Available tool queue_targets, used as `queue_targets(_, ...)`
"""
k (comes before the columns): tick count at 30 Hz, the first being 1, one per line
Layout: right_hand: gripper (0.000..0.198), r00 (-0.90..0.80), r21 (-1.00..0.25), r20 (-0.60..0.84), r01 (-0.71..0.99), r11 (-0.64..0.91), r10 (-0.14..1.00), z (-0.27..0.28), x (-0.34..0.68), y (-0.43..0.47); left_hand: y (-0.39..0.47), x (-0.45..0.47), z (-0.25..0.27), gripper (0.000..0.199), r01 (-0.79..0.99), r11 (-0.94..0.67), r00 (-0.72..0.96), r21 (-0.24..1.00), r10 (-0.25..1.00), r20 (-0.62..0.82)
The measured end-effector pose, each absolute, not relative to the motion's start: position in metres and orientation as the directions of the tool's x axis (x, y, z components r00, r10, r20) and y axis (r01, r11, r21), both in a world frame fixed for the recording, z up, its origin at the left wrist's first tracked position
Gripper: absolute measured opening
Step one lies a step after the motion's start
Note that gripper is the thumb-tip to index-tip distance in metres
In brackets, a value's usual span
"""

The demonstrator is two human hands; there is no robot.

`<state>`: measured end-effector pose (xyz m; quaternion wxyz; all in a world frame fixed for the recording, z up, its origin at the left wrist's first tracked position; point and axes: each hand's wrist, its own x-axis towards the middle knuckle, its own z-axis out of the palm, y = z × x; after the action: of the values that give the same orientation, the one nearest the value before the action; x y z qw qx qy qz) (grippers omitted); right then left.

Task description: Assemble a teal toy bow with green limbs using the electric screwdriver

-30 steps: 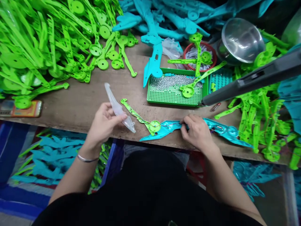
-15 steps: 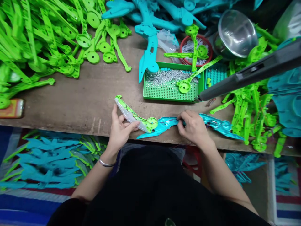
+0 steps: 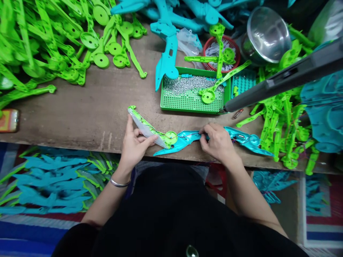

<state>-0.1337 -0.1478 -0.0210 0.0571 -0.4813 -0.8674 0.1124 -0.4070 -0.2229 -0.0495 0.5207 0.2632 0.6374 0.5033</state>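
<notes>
My left hand (image 3: 135,142) grips a curved green plastic arm with a translucent white blade (image 3: 144,125) along its lower side. The arm's round green hub (image 3: 170,137) sits on one end of a long blue plastic shell (image 3: 184,141) lying open near the table's front edge. A thin dark wire runs from the green arm along the shell. My right hand (image 3: 217,141) is closed over the middle of the shell, fingertips pinched at the wire; the exact spot is hidden under the fingers. Small fittings and wire show in the shell's right part (image 3: 242,138).
A green perforated tray (image 3: 187,103) of small screws stands behind the shell. A dark electric screwdriver (image 3: 268,85) slants in from the right. Green arms (image 3: 66,46) pile at left, more at right. A red basket (image 3: 206,64) and metal bowl (image 3: 268,34) stand at the back.
The whole view has shifted slightly. Both hands keep the same hold, and the green arm and blue shell lie almost as before.
</notes>
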Motion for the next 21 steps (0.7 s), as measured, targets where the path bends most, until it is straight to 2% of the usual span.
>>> queue_targets(4,0.013,-0.533,-0.248,-0.01,0.821,0.514,0.846,-0.021,-0.134,-0.148,-0.222,-0.413,-0.047,0.135,-0.047,0.396,-0.309,0.917,0.867,-0.39)
queue_targets(10,0.011,-0.537,-0.225,0.006,0.821,0.524,0.844,-0.022,-0.134,-0.148,-0.221,-0.417,-0.046,0.127,0.117,0.388,-0.312,0.914,0.888,-0.337)
queue_targets(17,0.007,-0.537,-0.052,0.06,0.84,0.54,0.842,-0.007,-0.144,-0.149,-0.222,-0.417,-0.042,0.125,0.199,0.377,-0.299,0.905,0.902,-0.31)
queue_targets(19,0.01,-0.549,-0.111,0.12,0.82,0.561,0.827,-0.005,-0.153,-0.148,-0.221,-0.417,-0.038,0.123,0.248,0.391,-0.29,0.886,0.903,-0.318)
queue_targets(21,0.011,-0.585,-0.244,0.159,0.758,0.605,0.796,-0.008,-0.163,-0.148,-0.22,-0.417,-0.034,0.121,0.326,0.403,-0.285,0.855,0.905,-0.317)
